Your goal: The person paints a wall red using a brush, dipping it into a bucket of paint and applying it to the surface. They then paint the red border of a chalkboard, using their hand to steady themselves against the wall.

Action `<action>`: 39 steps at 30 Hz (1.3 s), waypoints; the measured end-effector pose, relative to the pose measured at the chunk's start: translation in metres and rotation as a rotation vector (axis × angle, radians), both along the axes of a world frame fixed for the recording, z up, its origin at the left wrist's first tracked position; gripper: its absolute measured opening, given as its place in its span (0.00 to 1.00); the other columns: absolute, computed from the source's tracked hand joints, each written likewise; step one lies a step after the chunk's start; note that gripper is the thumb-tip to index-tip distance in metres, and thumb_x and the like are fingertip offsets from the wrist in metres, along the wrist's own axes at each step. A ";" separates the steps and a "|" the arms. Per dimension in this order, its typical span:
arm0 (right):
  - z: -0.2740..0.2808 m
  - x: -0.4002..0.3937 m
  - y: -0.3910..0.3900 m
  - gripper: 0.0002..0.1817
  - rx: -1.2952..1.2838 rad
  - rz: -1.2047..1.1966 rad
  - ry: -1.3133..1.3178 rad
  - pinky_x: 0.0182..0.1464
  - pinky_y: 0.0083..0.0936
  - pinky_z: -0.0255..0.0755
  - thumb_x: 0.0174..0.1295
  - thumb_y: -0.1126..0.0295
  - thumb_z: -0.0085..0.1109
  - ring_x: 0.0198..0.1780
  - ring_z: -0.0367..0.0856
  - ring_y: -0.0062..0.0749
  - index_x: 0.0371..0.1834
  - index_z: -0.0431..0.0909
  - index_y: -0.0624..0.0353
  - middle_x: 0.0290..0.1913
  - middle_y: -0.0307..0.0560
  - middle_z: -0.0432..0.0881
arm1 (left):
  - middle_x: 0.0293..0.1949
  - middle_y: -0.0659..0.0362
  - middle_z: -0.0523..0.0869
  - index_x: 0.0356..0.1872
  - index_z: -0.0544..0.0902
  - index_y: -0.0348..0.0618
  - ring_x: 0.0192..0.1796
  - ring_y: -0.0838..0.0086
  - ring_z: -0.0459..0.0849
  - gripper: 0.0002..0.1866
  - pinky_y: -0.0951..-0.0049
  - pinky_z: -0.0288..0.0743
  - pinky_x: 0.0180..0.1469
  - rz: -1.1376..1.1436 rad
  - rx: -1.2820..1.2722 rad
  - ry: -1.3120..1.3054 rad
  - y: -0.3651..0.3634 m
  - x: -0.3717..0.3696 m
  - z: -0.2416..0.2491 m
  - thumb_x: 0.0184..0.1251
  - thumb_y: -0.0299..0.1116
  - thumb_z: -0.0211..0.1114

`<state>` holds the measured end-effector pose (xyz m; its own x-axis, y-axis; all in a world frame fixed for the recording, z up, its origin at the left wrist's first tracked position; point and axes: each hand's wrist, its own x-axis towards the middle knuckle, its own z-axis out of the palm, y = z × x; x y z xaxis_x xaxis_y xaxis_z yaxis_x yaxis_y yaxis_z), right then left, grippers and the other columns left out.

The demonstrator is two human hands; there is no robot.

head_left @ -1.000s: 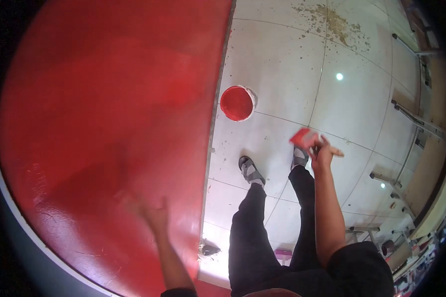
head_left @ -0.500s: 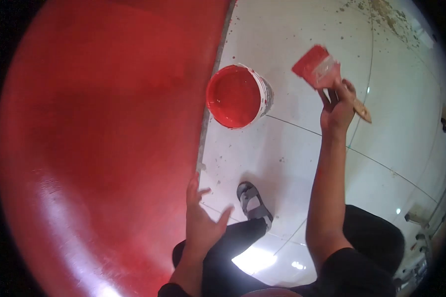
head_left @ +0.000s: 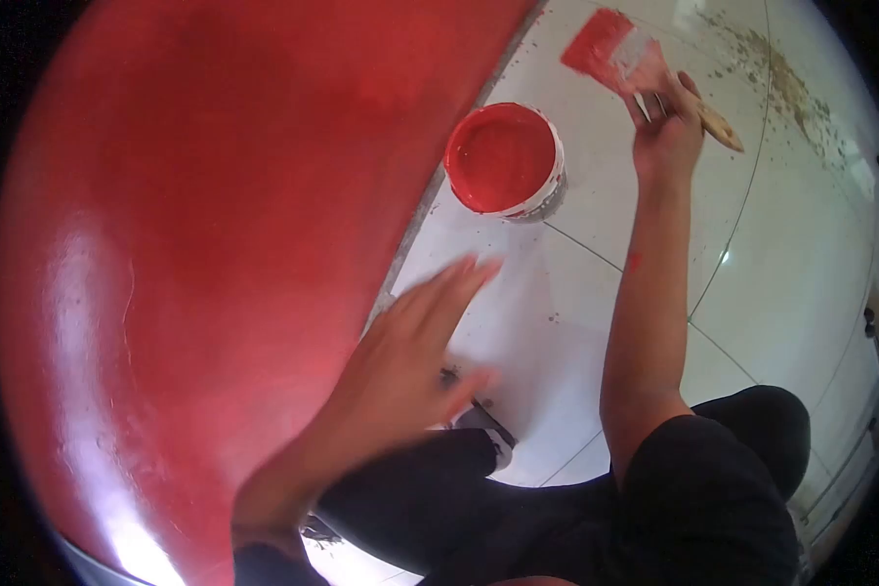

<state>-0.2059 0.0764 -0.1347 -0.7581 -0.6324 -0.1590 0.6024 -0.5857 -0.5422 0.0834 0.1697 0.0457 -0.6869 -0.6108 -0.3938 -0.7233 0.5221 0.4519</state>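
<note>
Wrapped round the handle of a wide paintbrush, my right hand keeps it up over the tiles, bristles pointing to the upper left and coated in red paint. The brush's wooden handle end sticks out past my fingers. My left hand is empty, its fingers stretched and slightly blurred, below the paint bucket and apart from it. The white bucket stands upright near the wall's foot, with red paint inside and smears on its rim.
A glossy red-painted wall fills the left side, with a grey strip along its foot. Pale floor tiles run to the right, speckled with dirt at the upper right. My bent legs and a sandal are below.
My left hand has moved up and right toward the bucket. My right hand has carried the brush upward. The view has shifted and turned slightly.
</note>
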 end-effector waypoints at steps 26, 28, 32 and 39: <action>0.088 0.050 0.059 0.07 0.208 0.471 0.768 0.35 0.28 0.78 0.55 0.76 0.58 0.36 0.79 0.26 0.37 0.77 0.59 0.36 0.39 0.78 | 0.39 0.54 0.86 0.44 0.83 0.37 0.43 0.72 0.81 0.17 0.68 0.72 0.47 0.792 0.238 0.106 -0.032 0.076 -0.130 0.57 0.37 0.67; 0.100 0.067 0.066 0.07 0.147 0.720 0.956 0.39 0.26 0.75 0.50 0.79 0.57 0.40 0.77 0.23 0.33 0.77 0.60 0.34 0.37 0.77 | 0.36 0.51 0.85 0.41 0.84 0.35 0.40 0.67 0.83 0.20 0.64 0.73 0.42 0.745 0.198 -0.003 -0.016 0.097 -0.121 0.53 0.41 0.67; 0.095 0.127 0.068 0.08 0.064 1.415 1.231 0.32 0.20 0.71 0.46 0.84 0.60 0.32 0.76 0.22 0.29 0.77 0.63 0.30 0.38 0.79 | 0.36 0.49 0.85 0.36 0.87 0.39 0.38 0.64 0.82 0.21 0.63 0.72 0.41 0.744 0.172 -0.150 -0.017 0.145 -0.114 0.52 0.48 0.68; 0.075 0.238 0.084 0.07 -0.213 1.674 1.298 0.39 0.28 0.75 0.50 0.81 0.60 0.36 0.82 0.30 0.31 0.80 0.57 0.31 0.41 0.83 | 0.37 0.52 0.85 0.38 0.86 0.42 0.40 0.67 0.83 0.16 0.63 0.74 0.42 0.726 0.146 0.082 -0.065 0.178 -0.129 0.54 0.42 0.70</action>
